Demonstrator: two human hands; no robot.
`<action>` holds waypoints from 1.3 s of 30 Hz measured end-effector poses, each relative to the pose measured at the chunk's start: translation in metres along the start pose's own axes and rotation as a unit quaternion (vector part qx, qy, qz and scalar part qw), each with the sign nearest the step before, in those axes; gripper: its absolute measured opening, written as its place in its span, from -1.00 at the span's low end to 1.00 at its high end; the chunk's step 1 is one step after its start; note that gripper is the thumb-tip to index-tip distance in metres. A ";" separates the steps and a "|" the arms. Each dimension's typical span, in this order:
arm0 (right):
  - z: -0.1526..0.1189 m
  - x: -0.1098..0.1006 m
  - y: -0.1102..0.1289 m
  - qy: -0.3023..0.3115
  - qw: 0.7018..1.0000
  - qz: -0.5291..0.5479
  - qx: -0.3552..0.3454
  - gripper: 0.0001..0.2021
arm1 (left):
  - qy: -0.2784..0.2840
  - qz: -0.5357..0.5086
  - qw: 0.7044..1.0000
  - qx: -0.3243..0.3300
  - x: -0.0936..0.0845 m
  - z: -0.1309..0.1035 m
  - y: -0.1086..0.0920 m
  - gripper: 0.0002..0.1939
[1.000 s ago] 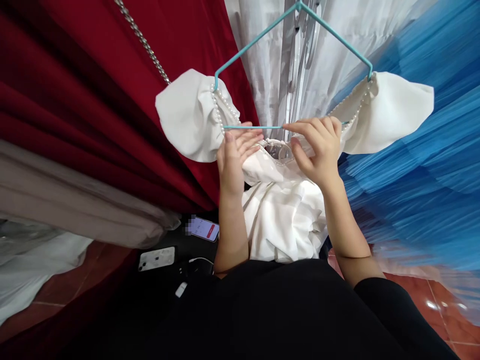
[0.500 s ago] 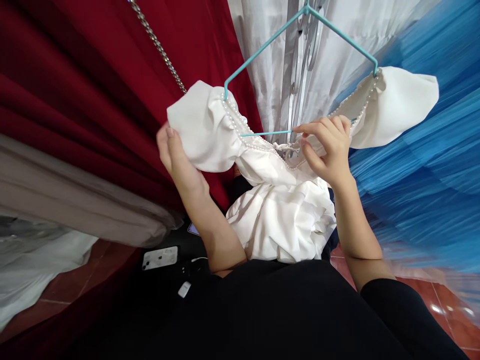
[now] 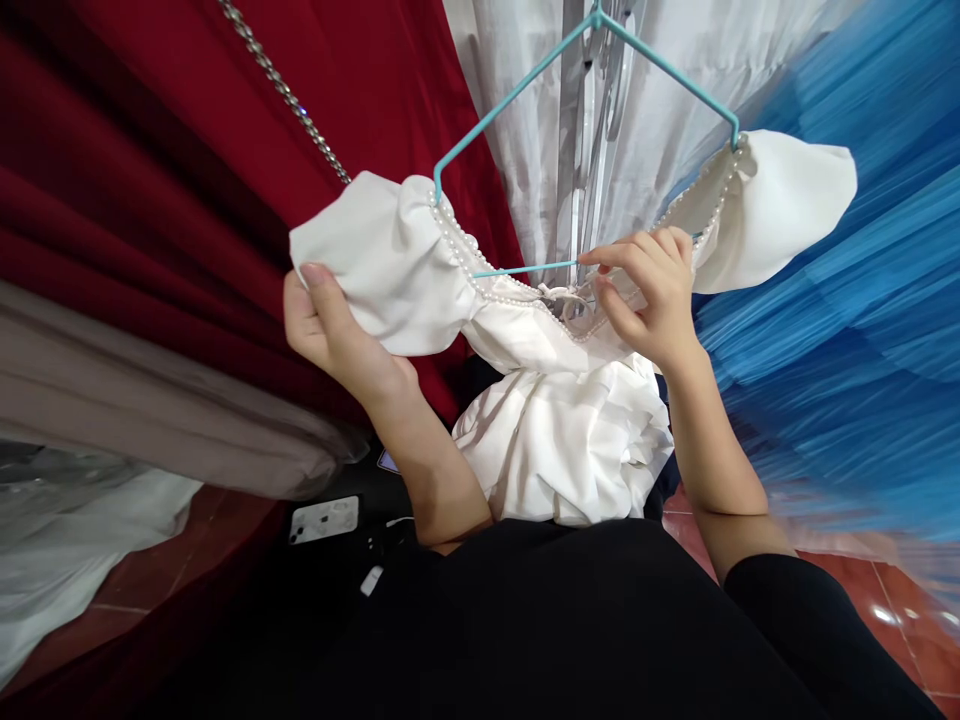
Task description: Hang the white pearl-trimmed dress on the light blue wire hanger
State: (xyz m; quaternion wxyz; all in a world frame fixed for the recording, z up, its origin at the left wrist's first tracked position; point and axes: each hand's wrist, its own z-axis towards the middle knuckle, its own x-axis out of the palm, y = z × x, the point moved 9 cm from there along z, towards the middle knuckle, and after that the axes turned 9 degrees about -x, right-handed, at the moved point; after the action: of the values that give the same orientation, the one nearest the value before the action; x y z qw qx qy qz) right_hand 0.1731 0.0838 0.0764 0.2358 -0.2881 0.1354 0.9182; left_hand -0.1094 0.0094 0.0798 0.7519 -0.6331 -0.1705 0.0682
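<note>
A white dress (image 3: 562, 440) with pearl beads along its neckline hangs on a light-blue hanger (image 3: 517, 85), its skirt bunched over my lap. My left hand (image 3: 337, 335) grips the outer edge of the puffed sleeve (image 3: 375, 265) on the left, thumb on top and fingers behind the cloth. Over the neckline, my right hand (image 3: 649, 290) pinches the hanger's lower bar (image 3: 525, 269) near its middle. The other puffed sleeve (image 3: 787, 205) hangs from the hanger's right shoulder, beyond my right hand.
Red drapery (image 3: 150, 180) and a beaded chain (image 3: 285, 90) are at the left. A blue tulle garment (image 3: 847, 370) fills the right side. White cloth (image 3: 517, 110) and metal poles stand behind the hanger. A phone (image 3: 324, 519) and a small white object (image 3: 371, 580) lie on a black surface.
My left hand has moved left, drawing the left sleeve outward and stretching it. The hanger and right sleeve have shifted slightly left in view. My right hand keeps its pinch.
</note>
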 end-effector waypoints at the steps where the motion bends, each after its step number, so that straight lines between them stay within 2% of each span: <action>1: 0.000 0.000 0.000 0.001 1.000 0.001 0.002 -0.71 | -0.007 0.004 1.000 0.006 0.001 0.000 -0.001 -0.46; 5: -0.001 0.002 -0.001 0.001 1.000 0.008 0.009 -0.72 | -0.037 0.037 0.996 0.066 0.007 0.009 -0.005 -0.51; 7: 0.000 0.003 -0.001 -0.002 1.000 0.008 0.004 -0.72 | -0.100 0.045 0.983 0.145 -0.001 0.013 -0.012 -0.60; 9: 0.000 0.002 0.000 -0.008 1.000 0.004 -0.003 -0.72 | -0.164 0.057 0.959 0.222 -0.013 0.018 -0.019 -0.69; 12: 0.000 0.002 0.000 -0.008 1.000 0.000 -0.007 -0.73 | -0.204 0.050 0.929 0.303 -0.028 0.037 -0.022 -0.80; 13: 0.000 0.003 0.000 -0.005 1.000 0.000 -0.006 -0.72 | -0.225 0.015 0.911 0.344 -0.038 0.041 -0.023 -0.82; 14: -0.001 0.003 0.000 -0.001 1.000 0.001 -0.005 -0.72 | -0.279 -0.008 0.879 0.386 -0.050 0.041 -0.023 -0.77; 16: -0.001 0.004 -0.001 0.004 1.000 0.002 -0.003 -0.71 | -0.311 -0.005 0.873 0.375 -0.063 0.057 -0.012 -0.74; 18: -0.002 0.003 -0.001 0.003 1.000 -0.001 -0.005 -0.71 | -0.326 -0.006 0.881 0.342 -0.072 0.069 0.002 -0.73; 19: -0.002 0.003 -0.001 0.001 1.000 -0.003 -0.006 -0.72 | -0.333 -0.013 0.884 0.329 -0.075 0.069 0.008 -0.72; 21: -0.002 0.003 -0.001 0.001 1.000 -0.005 -0.007 -0.72 | -0.355 -0.026 0.869 0.345 -0.077 0.055 0.011 -0.73; 23: -0.002 0.004 -0.001 0.003 1.000 -0.006 -0.005 -0.71 | -0.356 -0.016 0.845 0.399 -0.064 0.027 -0.001 -0.79; 24: -0.001 0.005 -0.001 0.004 1.000 -0.007 -0.002 -0.71 | -0.327 0.007 0.841 0.430 -0.050 0.014 -0.011 -0.84; 27: -0.001 0.006 -0.001 0.004 1.000 -0.006 0.008 -0.71 | -0.297 0.023 0.849 0.437 -0.014 -0.015 -0.032 -0.82; 29: -0.001 0.006 0.000 0.001 1.000 -0.006 0.010 -0.72 | -0.223 0.098 0.880 0.408 0.018 -0.011 -0.041 -0.66; 31: -0.001 0.006 0.001 -0.001 1.000 -0.011 0.007 -0.72 | -0.167 0.236 0.881 0.374 0.044 0.001 -0.041 -0.51; 32: 0.000 0.006 0.001 -0.002 1.000 -0.016 0.005 -0.72 | -0.156 0.296 0.871 0.360 0.050 0.008 -0.038 -0.50; 34: 0.000 0.005 0.001 -0.003 1.000 -0.023 0.002 -0.72 | -0.147 0.346 0.858 0.350 0.050 0.020 -0.035 -0.57; 36: 0.001 0.004 0.001 0.000 1.000 -0.022 0.005 -0.71 | -0.129 0.328 0.873 0.337 0.043 0.029 -0.037 -0.64; 39: 0.002 0.003 0.000 0.004 1.000 -0.010 0.012 -0.70 | -0.095 0.297 0.890 0.334 0.035 0.041 -0.047 -0.61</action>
State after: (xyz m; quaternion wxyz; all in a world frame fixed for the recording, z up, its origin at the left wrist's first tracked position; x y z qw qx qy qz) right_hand 0.1694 0.0858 0.0763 0.2474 -0.2903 0.1447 0.9130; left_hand -0.0963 0.0496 0.1372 0.8438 -0.3567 -0.0121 0.4008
